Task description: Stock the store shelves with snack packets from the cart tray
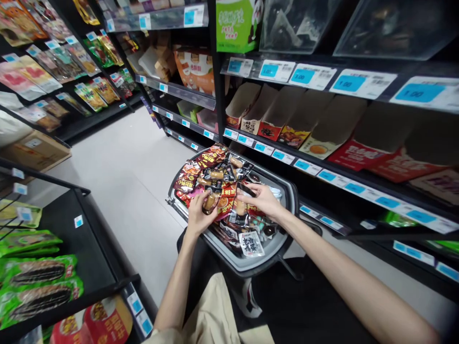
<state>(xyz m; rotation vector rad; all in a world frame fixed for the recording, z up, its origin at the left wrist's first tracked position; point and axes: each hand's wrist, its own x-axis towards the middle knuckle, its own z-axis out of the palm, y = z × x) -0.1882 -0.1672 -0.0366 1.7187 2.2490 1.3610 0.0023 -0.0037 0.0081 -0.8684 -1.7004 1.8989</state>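
Note:
In front of my knees stands a grey bin (234,262) with a black rim, heaped with small sealed snack packets. My left hand (199,214) has its thumb and fingers closed around a small clear-and-black snack packet (211,201) with something brown inside. Over the right half of the heap, my right hand (264,199) pinches a dark-edged snack packet (241,206). Dark red packets (186,176) with yellow print lie at the far left of the bin. Near its front rests a silver-white packet (252,243) with black characters.
A black shelf rack on the right carries open cardboard boxes (324,125), clear plastic bins (292,28) and price tags (355,188). At left, another rack (86,239) holds green snack bags (39,270). Pale floor (118,162) runs between the shelves, with a cardboard box (38,150) farther off.

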